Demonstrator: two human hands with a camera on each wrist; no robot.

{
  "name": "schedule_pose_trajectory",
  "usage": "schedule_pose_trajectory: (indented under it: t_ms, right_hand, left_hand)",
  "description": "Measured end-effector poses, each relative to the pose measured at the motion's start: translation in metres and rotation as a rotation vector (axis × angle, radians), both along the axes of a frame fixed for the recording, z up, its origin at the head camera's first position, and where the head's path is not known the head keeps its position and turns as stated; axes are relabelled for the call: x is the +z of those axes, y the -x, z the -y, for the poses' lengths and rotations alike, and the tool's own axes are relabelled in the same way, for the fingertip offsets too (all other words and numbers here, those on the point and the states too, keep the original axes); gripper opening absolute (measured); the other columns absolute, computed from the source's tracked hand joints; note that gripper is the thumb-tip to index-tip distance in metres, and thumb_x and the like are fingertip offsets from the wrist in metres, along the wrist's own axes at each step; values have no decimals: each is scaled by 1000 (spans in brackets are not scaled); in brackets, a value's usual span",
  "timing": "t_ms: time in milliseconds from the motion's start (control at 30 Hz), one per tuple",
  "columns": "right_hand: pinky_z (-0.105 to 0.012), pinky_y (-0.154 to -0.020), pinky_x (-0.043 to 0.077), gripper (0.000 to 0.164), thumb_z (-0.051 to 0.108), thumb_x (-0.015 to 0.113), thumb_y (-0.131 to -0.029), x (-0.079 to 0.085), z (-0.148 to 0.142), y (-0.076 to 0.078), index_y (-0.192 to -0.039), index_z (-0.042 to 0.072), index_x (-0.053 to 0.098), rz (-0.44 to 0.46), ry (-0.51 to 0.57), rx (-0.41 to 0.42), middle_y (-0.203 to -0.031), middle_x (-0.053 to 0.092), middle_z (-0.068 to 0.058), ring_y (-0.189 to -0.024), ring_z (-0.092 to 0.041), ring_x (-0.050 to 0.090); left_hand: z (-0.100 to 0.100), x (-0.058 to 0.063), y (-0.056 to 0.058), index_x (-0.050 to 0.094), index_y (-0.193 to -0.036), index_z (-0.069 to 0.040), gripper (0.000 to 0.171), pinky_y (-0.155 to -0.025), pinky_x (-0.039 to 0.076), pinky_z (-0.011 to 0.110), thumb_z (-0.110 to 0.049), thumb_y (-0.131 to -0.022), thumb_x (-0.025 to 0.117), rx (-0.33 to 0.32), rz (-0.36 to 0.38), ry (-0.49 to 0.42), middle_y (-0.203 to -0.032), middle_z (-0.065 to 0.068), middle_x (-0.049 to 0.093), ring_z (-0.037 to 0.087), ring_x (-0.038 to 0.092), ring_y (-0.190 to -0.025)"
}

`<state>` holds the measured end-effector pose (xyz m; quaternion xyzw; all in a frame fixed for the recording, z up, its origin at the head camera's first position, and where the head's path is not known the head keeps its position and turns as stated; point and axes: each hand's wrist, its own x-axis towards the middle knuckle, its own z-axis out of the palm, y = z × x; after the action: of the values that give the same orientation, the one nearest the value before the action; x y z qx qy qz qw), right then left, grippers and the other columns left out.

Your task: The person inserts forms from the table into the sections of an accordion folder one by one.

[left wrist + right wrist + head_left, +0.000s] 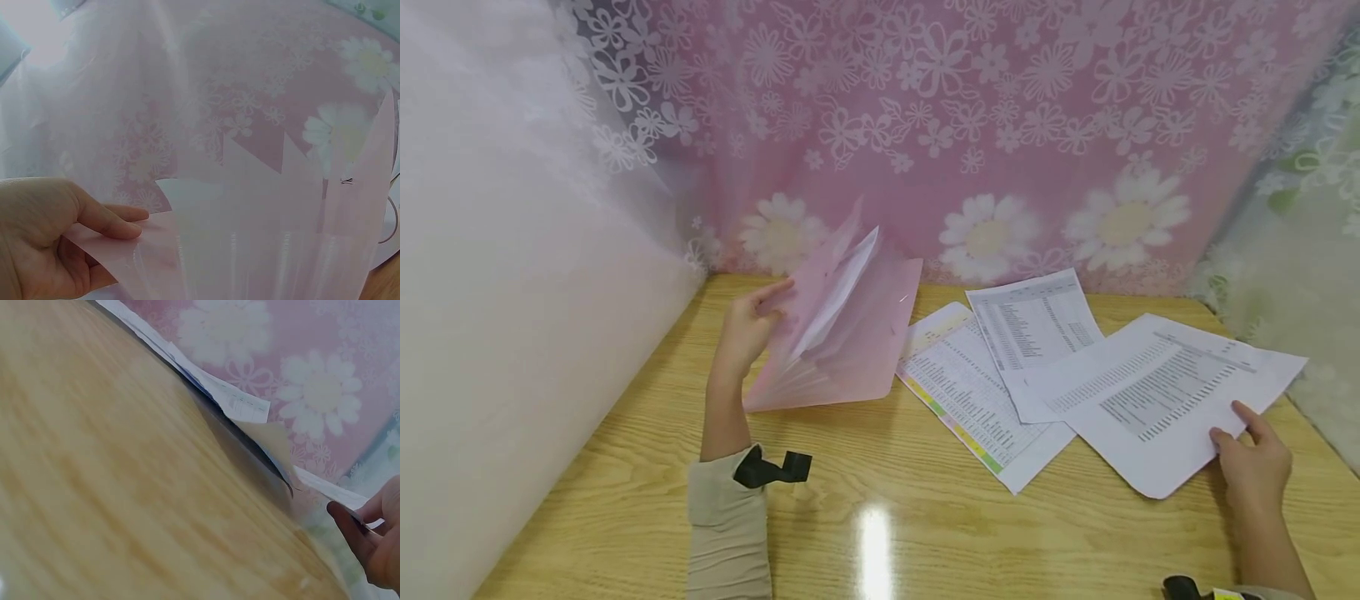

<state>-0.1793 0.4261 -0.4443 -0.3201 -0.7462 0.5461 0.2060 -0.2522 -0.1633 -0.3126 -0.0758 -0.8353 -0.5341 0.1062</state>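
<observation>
A pink translucent multi-pocket file folder (868, 367) stands fanned partly apart on the left side of the table, with white paper (838, 292) between its leaves. My left hand (747, 329) pinches the folder's left cover; in the left wrist view the thumb (115, 225) lies over the pink edge. At the right, my right hand (1255, 467) pinches a printed sheet (1150, 467) between thumb and fingers by its lower right edge. That sheet overlaps a second printed sheet (1015, 312) and a table printout with coloured strips (955, 392).
The wood-grain table (925, 533) has a bright glare spot near its front. A pink flowered curtain (880, 125) hangs behind, with a white sheet wall (550, 250) at left and a pale flowered one (1300, 275) at right. Black straps (767, 471) sit at the wrists.
</observation>
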Motion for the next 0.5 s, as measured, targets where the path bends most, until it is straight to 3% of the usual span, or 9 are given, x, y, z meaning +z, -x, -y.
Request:
schedule_pose_trajectory:
  t_ms: [133,200,267,367,500]
  right_hand:
    - [-8,-86,32,60,-2,51,-86,2,2,-1,-140,20,40,-95,215,-18,-145,27,5,-125,3,21]
    - [-8,-70,42,61,-6,52,-85,1,2,0,-138,22,43,-151,308,-9,-145,28,6,-117,-1,37]
    - [-10,-57,45,61,-9,53,-84,-1,1,0,-136,23,47,-201,390,3,-143,33,6,-98,1,50]
    - [-15,-50,47,61,-10,56,-83,-4,0,0,-133,25,51,-241,452,26,-133,42,8,-71,3,55]
    - [-18,-48,47,60,-8,58,-82,-5,0,0,-132,26,52,-237,459,40,-120,50,11,-64,1,56]
  left_hand:
    - [0,0,0,53,-131,-12,45,-36,24,20,2,-88,48,0,3,4,-136,10,44,6,21,-38]
    - [1,0,1,53,-131,-11,45,-36,24,20,2,-88,48,1,5,7,-136,10,44,6,21,-38]
    - [1,0,1,53,-131,-12,45,-36,24,20,2,-88,48,4,8,9,-136,9,44,5,21,-37]
    - [2,0,1,54,-131,-12,45,-35,24,20,3,-88,48,5,5,13,-135,10,44,4,21,-37]
    - [2,0,1,54,-130,-11,46,-35,24,21,4,-88,48,-2,-3,20,-135,12,45,3,21,-36]
